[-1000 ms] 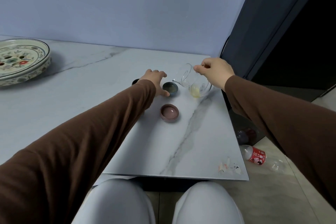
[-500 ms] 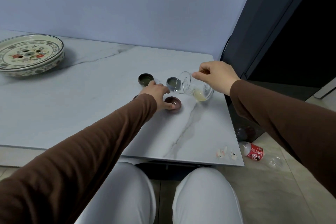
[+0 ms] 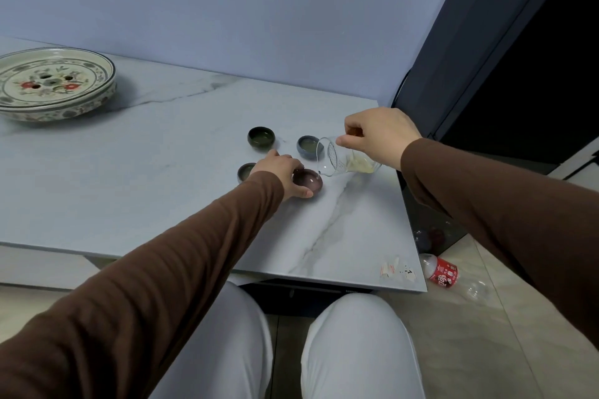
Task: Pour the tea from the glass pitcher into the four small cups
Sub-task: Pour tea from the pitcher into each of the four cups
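Several small cups stand on the marble table (image 3: 162, 191). My right hand (image 3: 379, 136) holds the glass pitcher (image 3: 346, 160), tipped left, its spout just over the maroon cup (image 3: 309, 182). Pale yellow tea lies low in the pitcher. My left hand (image 3: 280, 173) grips the maroon cup's left side. Behind it stands a grey-blue cup (image 3: 309, 146) with tea in it. A dark green cup (image 3: 261, 137) sits further left, also with tea. A grey cup (image 3: 245, 171) is partly hidden behind my left hand.
A large painted ceramic tray (image 3: 55, 84) rests at the table's far left. The table's right edge is close to the pitcher. A plastic bottle with a red label (image 3: 442, 272) lies on the floor at right. My knees are below the front edge.
My left hand went from the grey-blue cup to the maroon cup and now holds it. The pitcher swung from the grey-blue cup to above the maroon cup. The view shifted.
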A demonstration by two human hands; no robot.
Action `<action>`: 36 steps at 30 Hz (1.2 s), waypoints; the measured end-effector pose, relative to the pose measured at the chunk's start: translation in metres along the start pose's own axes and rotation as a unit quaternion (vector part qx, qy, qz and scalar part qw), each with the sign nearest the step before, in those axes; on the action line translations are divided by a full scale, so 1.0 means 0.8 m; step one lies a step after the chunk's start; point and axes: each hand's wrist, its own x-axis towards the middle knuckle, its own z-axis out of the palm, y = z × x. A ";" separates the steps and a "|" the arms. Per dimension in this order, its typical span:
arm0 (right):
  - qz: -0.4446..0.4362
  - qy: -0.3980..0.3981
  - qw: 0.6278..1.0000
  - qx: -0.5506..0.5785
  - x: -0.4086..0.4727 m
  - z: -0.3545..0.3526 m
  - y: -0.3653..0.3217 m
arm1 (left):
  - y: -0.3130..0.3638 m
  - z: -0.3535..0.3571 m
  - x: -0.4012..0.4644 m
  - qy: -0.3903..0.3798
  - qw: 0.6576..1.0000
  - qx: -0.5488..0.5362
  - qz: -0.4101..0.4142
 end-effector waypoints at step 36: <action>-0.149 0.036 0.974 -0.168 0.009 -0.029 -0.067 | 0.001 -0.006 -0.004 -0.005 1.000 0.018 -0.001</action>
